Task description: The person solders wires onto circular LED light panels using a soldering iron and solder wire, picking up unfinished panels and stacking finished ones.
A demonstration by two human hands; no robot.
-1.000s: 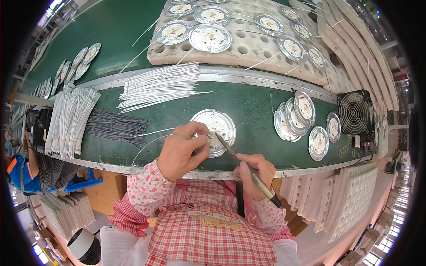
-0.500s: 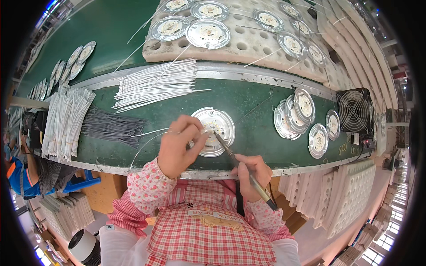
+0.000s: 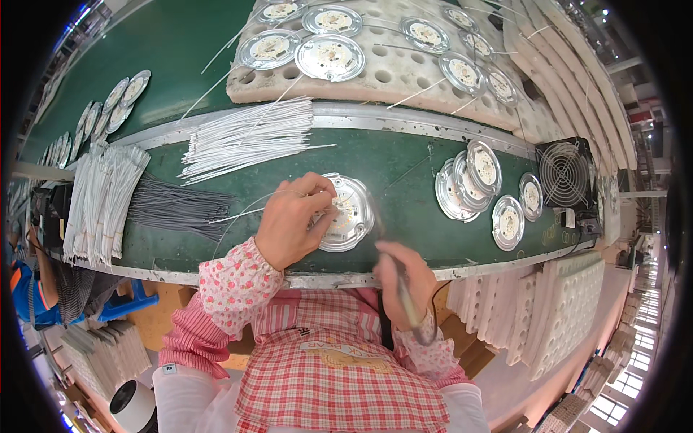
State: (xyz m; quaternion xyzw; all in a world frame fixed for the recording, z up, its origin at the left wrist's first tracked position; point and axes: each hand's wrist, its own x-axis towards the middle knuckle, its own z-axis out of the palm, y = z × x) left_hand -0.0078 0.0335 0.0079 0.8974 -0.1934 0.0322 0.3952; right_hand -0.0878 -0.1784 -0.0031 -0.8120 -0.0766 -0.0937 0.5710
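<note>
A round silver lamp plate with a circuit board lies on the green bench in front of me. My left hand is closed over its left side, fingertips pinching thin wires against the board. A white wire trails out leftward from under that hand. In my right hand is a soldering iron, gripped like a pen and smeared by motion. Its tip end points up beside the plate's right rim, apart from the board. The wire ends under my left fingertips are hidden.
White wires lie loose behind, with bundled white wires and dark grey wires at left. Stacked plates and a small fan stand at right. A holed foam board carries several plates at the back.
The soldering iron's tip has left the board and swung to the right, away from my left fingers. My left hand stays at the plate, still pinching.
</note>
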